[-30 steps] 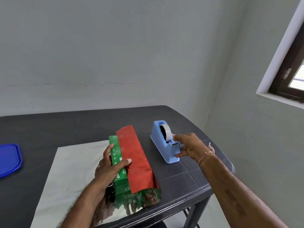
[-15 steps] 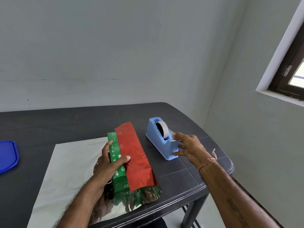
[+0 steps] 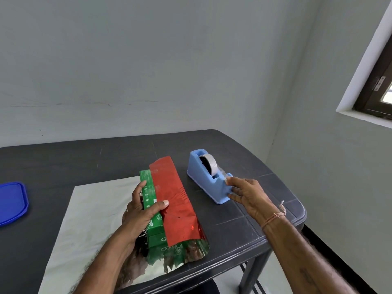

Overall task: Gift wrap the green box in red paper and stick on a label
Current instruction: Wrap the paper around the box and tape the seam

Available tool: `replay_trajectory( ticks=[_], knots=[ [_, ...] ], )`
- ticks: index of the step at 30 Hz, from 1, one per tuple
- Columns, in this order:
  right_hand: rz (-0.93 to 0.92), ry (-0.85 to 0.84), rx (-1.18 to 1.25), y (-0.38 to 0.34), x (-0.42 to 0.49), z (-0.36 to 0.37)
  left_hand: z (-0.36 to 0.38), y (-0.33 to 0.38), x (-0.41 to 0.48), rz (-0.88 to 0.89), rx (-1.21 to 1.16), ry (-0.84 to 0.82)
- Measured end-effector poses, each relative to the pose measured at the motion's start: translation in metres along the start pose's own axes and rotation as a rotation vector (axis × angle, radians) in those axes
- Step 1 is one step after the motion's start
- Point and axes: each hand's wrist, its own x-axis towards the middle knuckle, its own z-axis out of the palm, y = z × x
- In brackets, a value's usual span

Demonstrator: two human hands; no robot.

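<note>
Green box (image 3: 151,195): lengthwise beneath left hand (image 3: 141,211).
Left-hand grip: clasps box, thumb pinning red paper (image 3: 176,200).
Right hand (image 3: 248,194): fingertips on tape dispenser (image 3: 209,181); grip unclear.

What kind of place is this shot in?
Probably a plain room in a house, used as a makeshift wrapping spot rather than a workshop. The clues are bare pale walls, a dark plastic table near the corner, and a small dark-framed window. A desk tape dispenser sits on the table.

One green box (image 3: 156,229), one sheet of red foil paper (image 3: 176,198), one blue tape dispenser (image 3: 206,179) holding one tape roll (image 3: 210,164), one blue lid (image 3: 11,202) at the frame's left edge, one dark table (image 3: 84,158), and two hands: left hand (image 3: 140,211), right hand (image 3: 248,196).
</note>
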Motion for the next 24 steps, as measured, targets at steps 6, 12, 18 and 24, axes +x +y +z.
replay_trajectory(
  ticks=[6, 12, 18, 24],
  knots=[
    [-0.008, -0.038, 0.083, 0.011, 0.000, -0.007, -0.001, -0.004, 0.003, 0.003, -0.021, -0.004],
    [-0.060, -0.057, 0.177, 0.024, -0.006, -0.009, -0.001, -0.005, 0.005, 0.009, -0.041, -0.002],
    [-0.072, -0.049, 0.240, 0.034, -0.008, -0.005, 0.000, -0.007, 0.005, 0.009, -0.052, -0.007],
    [-0.133, 0.012, 0.196, 0.039, -0.007, 0.003, 0.000, -0.009, 0.007, 0.018, -0.054, -0.001]
  ],
)
